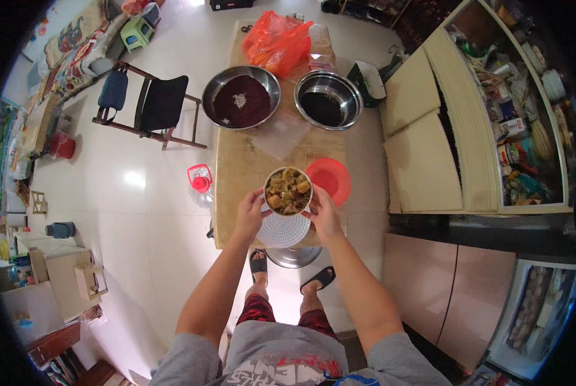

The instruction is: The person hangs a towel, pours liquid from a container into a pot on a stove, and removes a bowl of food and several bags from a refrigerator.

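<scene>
My left hand [252,213] and my right hand [323,212] hold a bowl of cooked food [288,191] from its two sides, with yellowish chunks and greens in it. Below the bowl, a white perforated plastic disc [283,232] lies at the near edge of the wooden table [237,193]. A red plastic basin [333,181] stands just beyond my right hand. Farther back are a steel bowl with dark red contents and a pale patch [242,99], and a second steel bowl with black contents [322,107]. A clear plastic sheet [283,135] lies between them and the food.
A red plastic bag [278,43] sits at the table's far end. On the floor at left are a clear jug with a red cap [201,183] and a folding chair [162,103]. A round metal vessel [293,257] shows under the near edge. A cabinet [425,164] stands right.
</scene>
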{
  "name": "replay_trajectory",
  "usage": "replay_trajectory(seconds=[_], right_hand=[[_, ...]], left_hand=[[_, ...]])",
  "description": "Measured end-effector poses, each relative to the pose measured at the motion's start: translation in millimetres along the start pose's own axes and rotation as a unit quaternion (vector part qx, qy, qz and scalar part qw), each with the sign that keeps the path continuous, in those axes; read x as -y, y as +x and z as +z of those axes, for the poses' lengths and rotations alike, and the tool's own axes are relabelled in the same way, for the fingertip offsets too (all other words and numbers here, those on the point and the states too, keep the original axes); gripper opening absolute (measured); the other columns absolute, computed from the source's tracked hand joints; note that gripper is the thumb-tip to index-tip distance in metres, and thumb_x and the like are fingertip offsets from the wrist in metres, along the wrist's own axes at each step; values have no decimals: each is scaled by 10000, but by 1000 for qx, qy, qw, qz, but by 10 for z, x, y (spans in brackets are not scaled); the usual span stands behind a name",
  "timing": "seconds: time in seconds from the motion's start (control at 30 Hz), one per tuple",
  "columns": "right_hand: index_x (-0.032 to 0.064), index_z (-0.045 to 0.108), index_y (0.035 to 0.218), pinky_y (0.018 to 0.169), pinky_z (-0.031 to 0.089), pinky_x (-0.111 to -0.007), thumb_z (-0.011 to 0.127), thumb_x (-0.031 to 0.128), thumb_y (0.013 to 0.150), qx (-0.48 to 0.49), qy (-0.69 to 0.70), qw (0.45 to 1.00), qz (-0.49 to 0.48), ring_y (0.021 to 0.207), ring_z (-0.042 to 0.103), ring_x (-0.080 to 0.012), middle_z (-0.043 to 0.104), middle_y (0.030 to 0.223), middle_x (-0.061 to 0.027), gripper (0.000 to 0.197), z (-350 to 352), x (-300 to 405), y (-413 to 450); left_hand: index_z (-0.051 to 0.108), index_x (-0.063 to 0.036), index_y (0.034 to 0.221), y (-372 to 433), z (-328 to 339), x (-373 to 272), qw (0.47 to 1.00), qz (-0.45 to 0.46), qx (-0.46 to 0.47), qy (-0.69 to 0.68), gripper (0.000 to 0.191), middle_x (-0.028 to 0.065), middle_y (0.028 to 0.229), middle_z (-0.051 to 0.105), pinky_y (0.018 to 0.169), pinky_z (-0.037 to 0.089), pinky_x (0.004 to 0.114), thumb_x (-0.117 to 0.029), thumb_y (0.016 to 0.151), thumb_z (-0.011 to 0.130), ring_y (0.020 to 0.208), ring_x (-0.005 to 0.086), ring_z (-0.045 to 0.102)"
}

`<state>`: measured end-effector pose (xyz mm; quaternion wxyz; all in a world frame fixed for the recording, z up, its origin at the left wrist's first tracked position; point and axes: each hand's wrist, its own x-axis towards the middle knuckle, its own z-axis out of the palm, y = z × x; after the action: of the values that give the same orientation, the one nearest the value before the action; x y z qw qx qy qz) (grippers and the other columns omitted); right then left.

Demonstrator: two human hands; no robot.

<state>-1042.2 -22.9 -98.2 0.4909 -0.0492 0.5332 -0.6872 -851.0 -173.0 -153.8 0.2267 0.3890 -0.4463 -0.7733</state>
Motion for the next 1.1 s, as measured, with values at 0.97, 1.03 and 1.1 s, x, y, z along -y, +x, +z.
replay_trajectory(seconds=[0.97, 1.03, 1.1], right_hand=[[71, 615, 1531, 1044, 607, -452, 510, 487, 1224, -147, -87, 984, -47, 1290, 733, -270, 712, 1436, -105, 528, -220, 751, -140], [69, 645, 1491, 1008, 619, -438, 519, 475, 1224, -151, -91, 979, -102, 1234, 760, -258, 731, 1401, -93, 502, -435, 1250, -432], [78, 680, 1435, 987, 617, -415, 537, 472, 1220, -136, -111, 971, -162, 1218, 763, -245, 741, 1373, -79, 472, -482, 1845, -702]], left_hand=[[714, -10, 1277, 1186, 69, -250, 970, 179, -77, 145, 220, 95, 1212, 722, 910, 585, 344, -15, 1106, 576, 1018, 197, 722], [711, -8, 1260, 1162, 698, -515, 973, 195, -14, 119, 221, 83, 1189, 714, 893, 574, 331, 6, 1083, 579, 1000, 169, 704], [706, -8, 1249, 1241, 1222, -659, 962, 255, 39, 87, 233, 68, 1162, 701, 864, 562, 313, 32, 1058, 579, 979, 138, 680]])
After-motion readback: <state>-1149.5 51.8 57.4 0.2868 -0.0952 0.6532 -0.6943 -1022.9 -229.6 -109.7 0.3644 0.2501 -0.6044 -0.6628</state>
